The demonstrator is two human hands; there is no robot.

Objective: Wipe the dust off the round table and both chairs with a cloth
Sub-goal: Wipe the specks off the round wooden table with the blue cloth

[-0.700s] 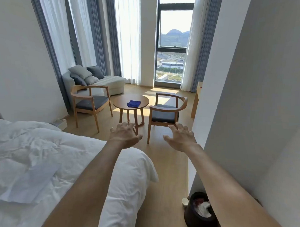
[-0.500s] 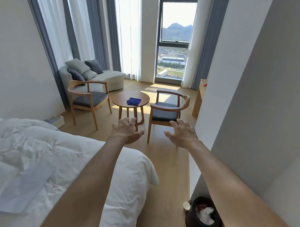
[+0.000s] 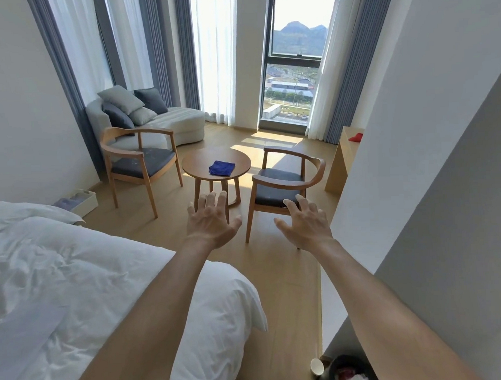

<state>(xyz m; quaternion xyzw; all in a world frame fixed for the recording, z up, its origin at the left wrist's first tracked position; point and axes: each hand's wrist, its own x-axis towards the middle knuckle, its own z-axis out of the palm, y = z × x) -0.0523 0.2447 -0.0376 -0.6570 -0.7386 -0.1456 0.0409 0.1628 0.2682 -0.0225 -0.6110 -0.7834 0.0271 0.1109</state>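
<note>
Landmark: the round worktop (image 3: 216, 162).
Near side: bare floor (image 3: 274, 263) ran open up to it.
Left of worktop: armchair (image 3: 140, 162) stood just beside.
Right of worktop: second armchair (image 3: 286, 185) stood just beside, back rail outward.
Nearer left: bed (image 3: 104, 280) corner narrowed the floor.
Nearer right: wall (image 3: 413, 155) closed that side.

White walls (image 3: 19, 118) and a wood floor (image 3: 286, 274). A tall window (image 3: 295, 74) between grey curtains (image 3: 350, 72) throws sunlight inward. A sofa (image 3: 167, 124) stands beyond a white bed (image 3: 76, 281).
</note>
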